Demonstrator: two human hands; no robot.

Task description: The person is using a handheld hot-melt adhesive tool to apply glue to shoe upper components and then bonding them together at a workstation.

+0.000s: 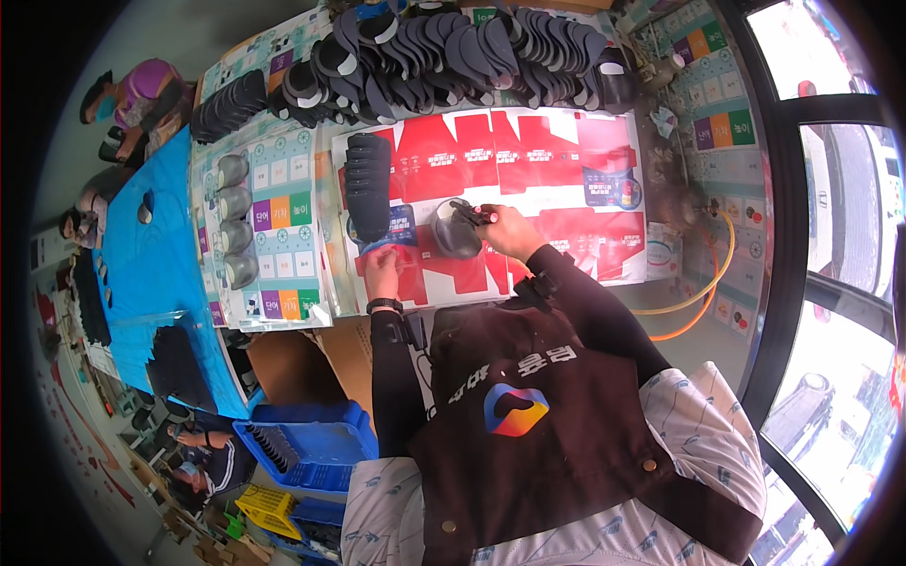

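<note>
R hand clamped on a small tool over grey insole; L hand flat, pinning red cardboard w/ fingers open.

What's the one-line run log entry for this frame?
left hand: flat on red printed sheet | right hand: holds small tool over grey shoe piece | dark stack beside

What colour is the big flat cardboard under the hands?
Mostly red cardboard with white bits and a dark blue patch, seen in the head view.
</note>
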